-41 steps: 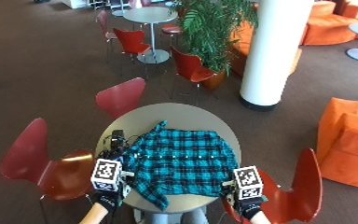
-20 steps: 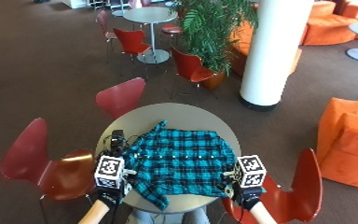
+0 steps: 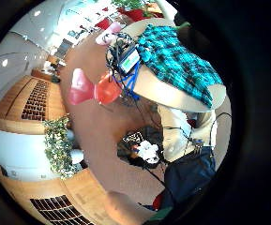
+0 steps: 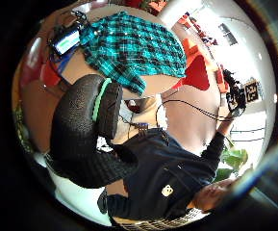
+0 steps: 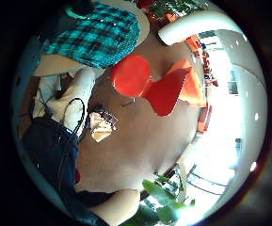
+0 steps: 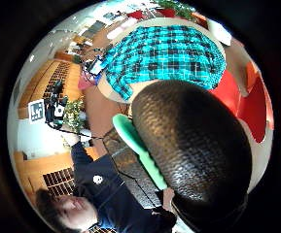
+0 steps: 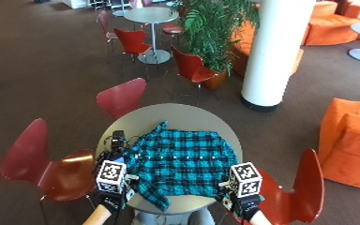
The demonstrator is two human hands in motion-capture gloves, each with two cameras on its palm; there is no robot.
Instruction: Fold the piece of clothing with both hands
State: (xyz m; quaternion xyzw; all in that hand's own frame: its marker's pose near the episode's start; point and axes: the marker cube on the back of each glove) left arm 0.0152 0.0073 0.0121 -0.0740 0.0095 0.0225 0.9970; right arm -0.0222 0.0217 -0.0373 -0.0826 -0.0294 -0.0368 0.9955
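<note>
— Lying flat on the round grey table [image 7: 168, 115], that teal plaid shirt [image 7: 183, 164]?

— Yes, long axis crosswise, between both hands. Left hand [image 7: 112, 202] and right hand [image 7: 247, 204] hover at its near corners, equally close; fingers unreadable.

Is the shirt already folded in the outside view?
No: the teal plaid shirt lies spread flat across the round table, one sleeve trailing toward the near edge, with no fold made yet.
</note>
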